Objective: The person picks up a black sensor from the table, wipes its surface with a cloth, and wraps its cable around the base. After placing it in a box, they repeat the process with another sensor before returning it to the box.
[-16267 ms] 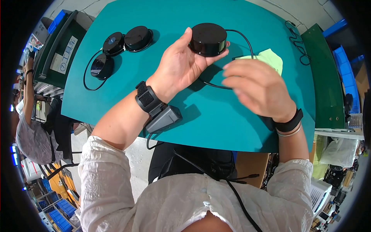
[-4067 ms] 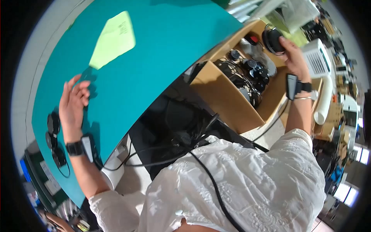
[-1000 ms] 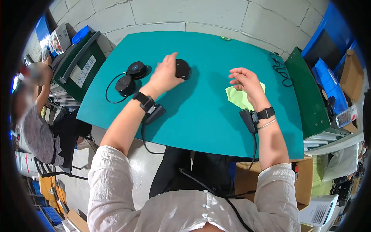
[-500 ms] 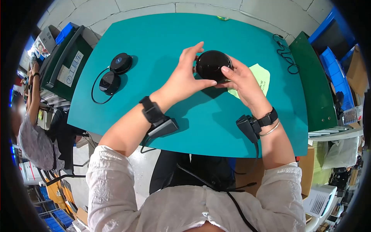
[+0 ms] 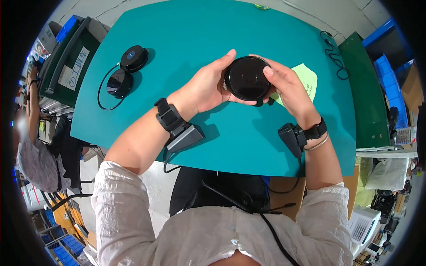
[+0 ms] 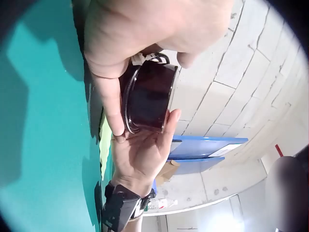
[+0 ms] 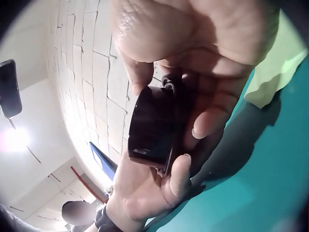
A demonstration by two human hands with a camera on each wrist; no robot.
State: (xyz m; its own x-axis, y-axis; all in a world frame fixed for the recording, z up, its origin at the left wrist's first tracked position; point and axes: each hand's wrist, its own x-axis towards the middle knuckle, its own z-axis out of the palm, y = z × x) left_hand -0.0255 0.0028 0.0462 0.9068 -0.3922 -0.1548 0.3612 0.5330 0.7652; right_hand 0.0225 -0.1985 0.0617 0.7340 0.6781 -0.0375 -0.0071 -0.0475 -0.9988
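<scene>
Both hands hold a glossy black disc-shaped device (image 5: 247, 78) above the table, its round shiny face turned up toward the head camera. My left hand (image 5: 207, 88) supports it from the left, fingers under it and thumb raised along its edge. From the right, my right hand (image 5: 288, 88) grips it with the thumb on the rim and fingers beneath. A black cord loop (image 7: 169, 82) and a pale bit (image 6: 140, 59) show at its edge in the wrist views. At the left of the table lie two similar black devices (image 5: 134, 58), a cord curving beside them.
A pale green cloth (image 5: 306, 82) lies right of the hands on the green table (image 5: 186, 35). A coiled black cable (image 5: 336, 57) rests near the far right edge. Below the right front edge is a cardboard box (image 5: 288, 193). Another person (image 5: 37, 159) is at the left.
Earlier the right hand held a black device over the cardboard box. Later the left hand took one of three devices from the table; now both hands hold it, its face turned further toward the head camera.
</scene>
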